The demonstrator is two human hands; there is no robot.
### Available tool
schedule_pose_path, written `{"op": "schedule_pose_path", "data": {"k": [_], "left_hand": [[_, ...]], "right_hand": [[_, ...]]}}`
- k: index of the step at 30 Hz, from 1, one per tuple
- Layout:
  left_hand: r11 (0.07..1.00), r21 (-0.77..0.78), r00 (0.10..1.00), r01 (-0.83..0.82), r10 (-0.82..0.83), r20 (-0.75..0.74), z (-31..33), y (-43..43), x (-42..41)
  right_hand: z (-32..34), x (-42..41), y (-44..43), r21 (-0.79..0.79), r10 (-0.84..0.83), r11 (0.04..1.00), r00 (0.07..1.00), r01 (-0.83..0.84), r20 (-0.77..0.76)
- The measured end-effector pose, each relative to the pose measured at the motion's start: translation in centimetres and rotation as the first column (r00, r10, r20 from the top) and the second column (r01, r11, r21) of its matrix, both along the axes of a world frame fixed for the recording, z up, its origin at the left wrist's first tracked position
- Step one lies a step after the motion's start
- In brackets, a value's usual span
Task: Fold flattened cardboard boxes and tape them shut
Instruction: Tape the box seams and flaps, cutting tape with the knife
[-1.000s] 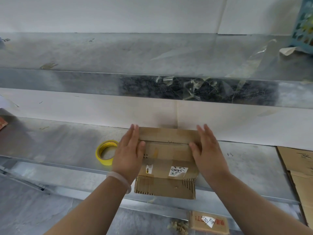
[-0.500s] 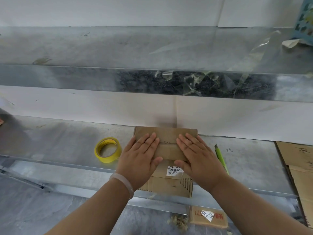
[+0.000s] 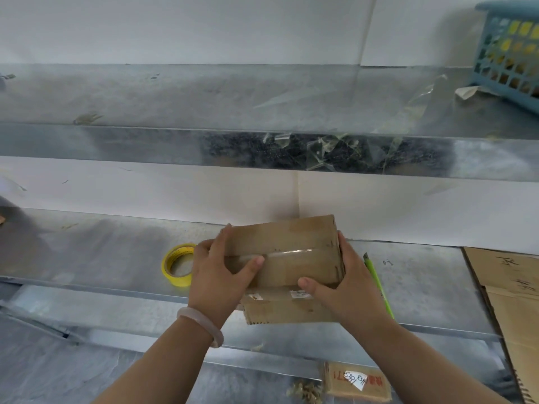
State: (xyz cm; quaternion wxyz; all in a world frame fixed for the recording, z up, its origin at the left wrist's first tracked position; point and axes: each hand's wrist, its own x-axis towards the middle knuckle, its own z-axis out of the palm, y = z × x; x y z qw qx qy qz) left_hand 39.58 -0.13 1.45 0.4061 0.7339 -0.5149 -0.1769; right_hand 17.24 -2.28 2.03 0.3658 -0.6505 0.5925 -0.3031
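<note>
On my feed the cardboard box (image 3: pixel 287 243) sits between both hands at the near edge of the metal bench (image 3: pixel 102 252), just right of centre, turned slightly so its far right corner stands highest. I cannot tell whether its underside touches the bench. The left hand (image 3: pixel 215 275) grasps the left end of the box: the thumb lies flat on the top face and the fingers curl round the far left edge. A pale bracelet (image 3: pixel 201 322) circles that wrist. The right hand (image 3: pixel 347 287) grasps the right end, with the thumb pressed on the near top edge and the fingers wrapped down the right side. A strip of clear tape (image 3: pixel 291 253) runs left to right along the seam where the top flaps meet (it catches the light, so I can follow it easily). Below the hands a cardboard flap (image 3: pixel 285 312) hangs out toward me past the bench edge, with small labels above it. A yellow tape roll (image 3: pixel 177 268) lies flat on the bench just left of the left hand. A green pen-like tool (image 3: pixel 377 284) lies just right of the right hand. Flattened cardboard (image 3: pixel 510 287) is stacked at the far right of the bench. On the upper shelf (image 3: pixel 175 94) a blue basket (image 3: pixel 510 51) stands at the right end, and scraps of clear tape (image 3: pixel 329 150) cling to the shelf's front edge.
</note>
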Motion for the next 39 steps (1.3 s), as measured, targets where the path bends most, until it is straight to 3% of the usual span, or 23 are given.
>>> {"op": "schedule_pose_path", "data": {"k": [5,11,16,19,20,21,24,28,31,39], "left_hand": [[0.997,-0.067,0.989,-0.039,0.029,-0.144,0.8,1.0,0.3],[0.992,-0.097,0.889,-0.081,0.028,-0.457,-2.0,1.9,0.3],[0.992,-0.1,0.648,-0.075,-0.028,-0.761,-3.8,3.4,-0.3],[0.997,-0.035,0.41,-0.072,-0.002,-0.912,-5.3,3.5,-0.4],[0.999,-0.011,0.372,-0.036,0.003,-0.928,-5.4,3.4,-0.5],[1.0,0.013,0.379,0.006,0.009,-0.925,-5.7,3.3,-0.6],[0.993,0.026,0.587,0.117,-0.048,-0.808,-5.3,3.6,-0.4],[0.976,-0.136,0.781,0.171,-0.219,-0.584,-4.6,4.0,0.9],[0.93,-0.224,0.823,0.292,-0.364,-0.436,-3.7,4.1,1.0],[0.89,-0.393,0.911,0.231,-0.339,-0.233,-1.1,4.1,1.0]], "right_hand": [[3.9,0.4,1.3,-0.248,0.115,0.959,0.989,-0.136,-0.098],[5.3,1.7,1.7,-0.427,0.199,0.823,0.895,-0.374,-0.4],[5.2,2.9,2.1,-0.531,0.221,0.643,0.797,-0.552,-0.562],[4.8,3.6,2.0,-0.514,0.296,0.52,0.709,-0.682,-0.64],[4.5,3.7,1.6,-0.497,0.314,0.493,0.679,-0.714,-0.663],[4.2,3.7,1.2,-0.479,0.33,0.474,0.654,-0.739,-0.681],[3.9,3.4,-0.2,-0.414,0.387,0.447,0.589,-0.793,-0.71],[4.2,3.5,-1.2,-0.377,0.437,0.407,0.54,-0.832,-0.719],[3.6,3.6,-1.3,-0.39,0.458,0.411,0.556,-0.824,-0.693],[4.3,3.9,-1.1,-0.57,0.44,0.334,0.659,-0.751,-0.61]]}}
